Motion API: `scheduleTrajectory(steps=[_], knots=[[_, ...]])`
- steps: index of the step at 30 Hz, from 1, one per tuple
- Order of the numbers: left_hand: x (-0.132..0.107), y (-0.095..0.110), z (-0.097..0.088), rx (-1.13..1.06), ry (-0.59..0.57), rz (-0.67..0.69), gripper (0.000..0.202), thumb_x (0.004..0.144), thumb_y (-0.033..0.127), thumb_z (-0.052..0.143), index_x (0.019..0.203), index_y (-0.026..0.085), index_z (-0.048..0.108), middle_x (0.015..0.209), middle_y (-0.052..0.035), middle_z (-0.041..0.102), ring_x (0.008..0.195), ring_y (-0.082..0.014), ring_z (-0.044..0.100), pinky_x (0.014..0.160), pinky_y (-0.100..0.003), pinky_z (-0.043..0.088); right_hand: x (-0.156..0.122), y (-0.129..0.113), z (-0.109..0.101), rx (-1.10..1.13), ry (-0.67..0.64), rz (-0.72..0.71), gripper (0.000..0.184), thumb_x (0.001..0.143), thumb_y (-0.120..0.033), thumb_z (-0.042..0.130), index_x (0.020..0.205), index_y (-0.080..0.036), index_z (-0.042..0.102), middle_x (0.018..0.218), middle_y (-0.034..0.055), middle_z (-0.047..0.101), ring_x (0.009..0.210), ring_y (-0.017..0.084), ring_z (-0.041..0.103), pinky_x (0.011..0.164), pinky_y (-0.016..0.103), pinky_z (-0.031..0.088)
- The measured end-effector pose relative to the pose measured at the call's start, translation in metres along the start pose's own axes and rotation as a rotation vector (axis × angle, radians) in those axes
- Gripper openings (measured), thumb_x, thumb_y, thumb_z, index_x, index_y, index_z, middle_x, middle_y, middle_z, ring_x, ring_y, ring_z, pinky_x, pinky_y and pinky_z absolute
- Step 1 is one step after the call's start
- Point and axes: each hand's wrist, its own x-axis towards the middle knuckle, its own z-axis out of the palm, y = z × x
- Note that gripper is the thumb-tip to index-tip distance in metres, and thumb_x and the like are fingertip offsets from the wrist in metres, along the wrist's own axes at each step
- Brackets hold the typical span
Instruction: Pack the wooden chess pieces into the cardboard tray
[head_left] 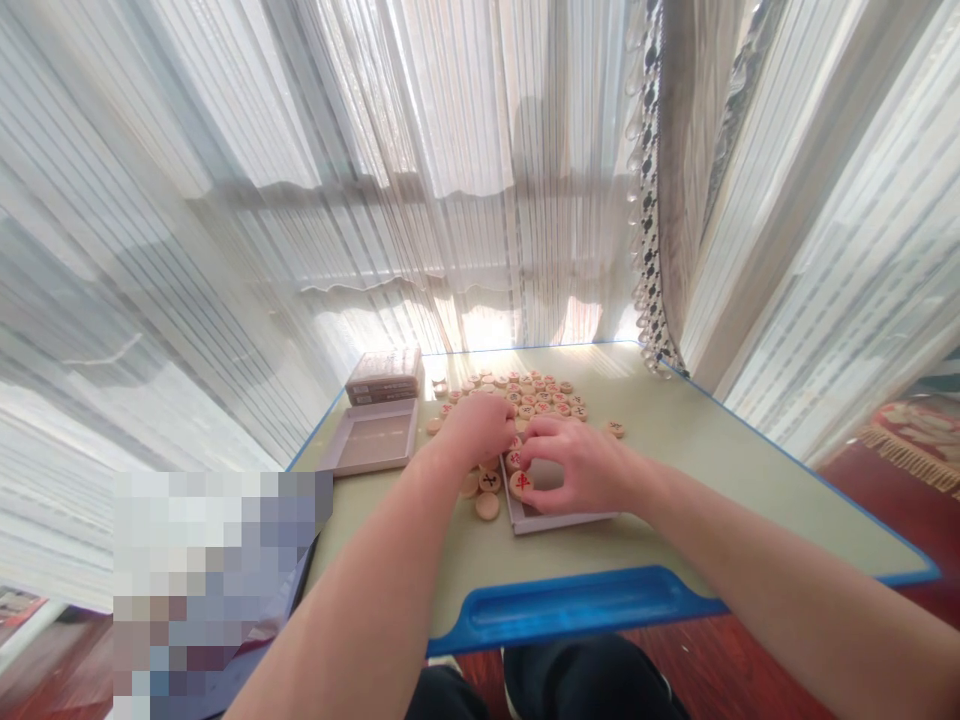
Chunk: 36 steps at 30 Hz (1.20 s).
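Observation:
A shallow box tray lies on the table. Along its left side stands a short row of round wooden xiangqi pieces, the nearest one with a red character. My right hand reaches over the tray, thumb and fingertips closed about this row. My left hand is beside the tray's far left corner, fingers curled down; what they hold, if anything, is hidden. Loose xiangqi pieces, red and black, are spread beyond both hands. Below my left wrist lie a few more, one piece with a black character.
An open box lid or tray lies at the left, with a stack of flat boxes behind it. The pale table has a blue rim and a blue front trough. Sheer curtains hang behind.

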Motion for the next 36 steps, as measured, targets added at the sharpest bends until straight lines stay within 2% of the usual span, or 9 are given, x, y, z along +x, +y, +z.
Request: scheduleTrajectory(steps=[5,12,28,34,36], knots=[[-0.002,0.001,-0.003,-0.001,-0.006,-0.024,0.026,0.072,0.022,0.043,0.071,0.018,0.068,0.071,-0.0062,0.066,0.064,-0.0176,0.057,0.054,-0.026,0.038,0.001,-0.003,-0.001,0.006,-0.009,-0.018,0.013,0.071,-0.03,0.063,0.079,-0.019,0.065,0.086,0.0041,0.061,0.078,0.016,0.057,0.067,0.026,0.045],[-0.002,0.002,-0.003,0.002,-0.004,-0.017,0.029,0.073,0.022,0.042,0.074,0.018,0.07,0.072,-0.0073,0.067,0.065,-0.0183,0.058,0.055,-0.026,0.04,0.002,-0.003,-0.001,0.052,-0.036,-0.028,0.009,0.071,-0.025,0.062,0.078,-0.019,0.064,0.084,0.0037,0.061,0.081,0.016,0.056,0.071,0.027,0.045],[-0.003,0.003,-0.008,0.012,0.003,-0.025,0.029,0.073,0.022,0.042,0.076,0.016,0.07,0.073,-0.0089,0.067,0.066,-0.0197,0.059,0.059,-0.028,0.041,0.002,-0.001,0.002,0.067,-0.051,-0.005,0.006,0.072,-0.024,0.06,0.073,-0.019,0.063,0.079,0.0028,0.061,0.077,0.015,0.054,0.072,0.027,0.044],[-0.002,0.002,-0.006,0.01,-0.003,-0.019,0.028,0.073,0.023,0.042,0.072,0.017,0.069,0.072,-0.0082,0.067,0.064,-0.0184,0.058,0.056,-0.027,0.039,0.003,0.001,-0.005,0.088,-0.023,-0.01,0.01,0.072,-0.024,0.06,0.079,-0.018,0.064,0.078,0.0031,0.061,0.076,0.016,0.053,0.072,0.028,0.042],[-0.001,0.001,-0.005,0.014,-0.004,-0.01,0.027,0.072,0.023,0.043,0.071,0.017,0.069,0.071,-0.0074,0.067,0.064,-0.0177,0.057,0.057,-0.026,0.038,0.003,0.007,-0.006,0.051,0.022,0.033,0.009,0.072,-0.022,0.058,0.078,-0.018,0.063,0.074,0.0026,0.061,0.075,0.016,0.053,0.072,0.028,0.042]])
